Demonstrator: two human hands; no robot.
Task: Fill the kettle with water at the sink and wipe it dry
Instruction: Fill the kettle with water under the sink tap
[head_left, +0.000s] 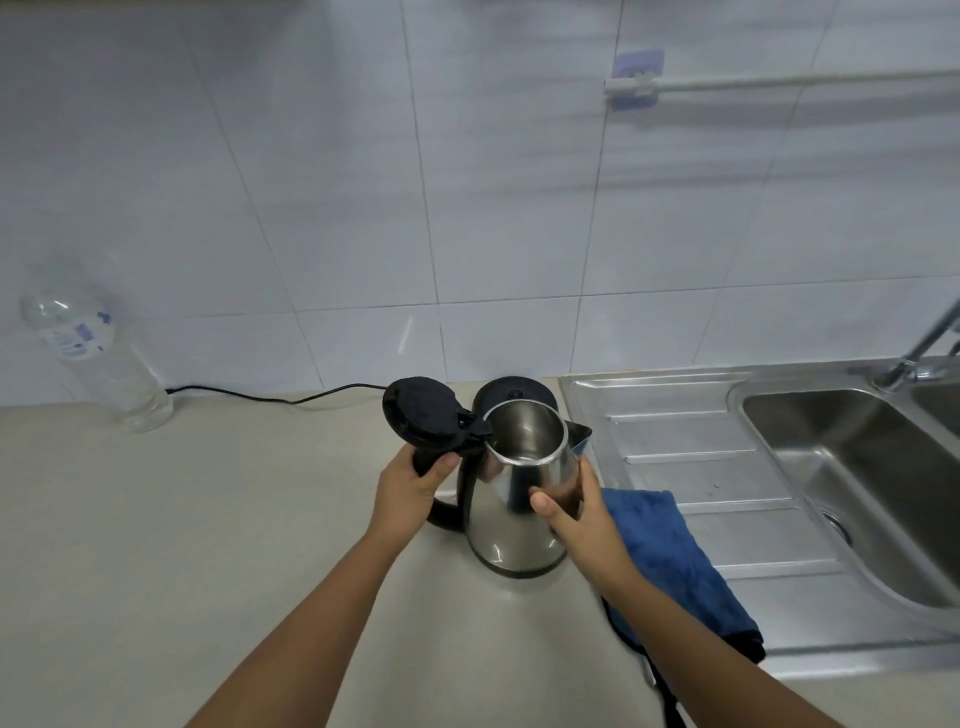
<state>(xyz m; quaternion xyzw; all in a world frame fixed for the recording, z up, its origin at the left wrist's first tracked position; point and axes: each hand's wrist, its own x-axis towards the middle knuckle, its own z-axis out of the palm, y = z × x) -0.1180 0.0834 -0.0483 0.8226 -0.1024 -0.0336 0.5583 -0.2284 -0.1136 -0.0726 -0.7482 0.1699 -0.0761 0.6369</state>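
Stainless-steel kettle (514, 499) sits in the middle of the beige counter (208, 519), just near of its round black base (514, 393) and just left of the sink's drainboard (701, 467). Whether its bottom touches the counter or hangs barely above it cannot be told. Its black lid (421, 421) is swung open to the left, baring the shiny inside.

Both forearms reach in from the near edge. The left hand (410, 493) is curled round the top of the black handle, thumb uppermost. The right hand (576, 512) clasps the steel body under the spout, thumb on the near face and fingers wrapped round the right side.

A blue cloth (670, 556) lies beside the right wrist, across the drainboard's edge. The sink (810, 436) and faucet (924, 343) lie far right; a clear bottle (98, 353) stands far left.
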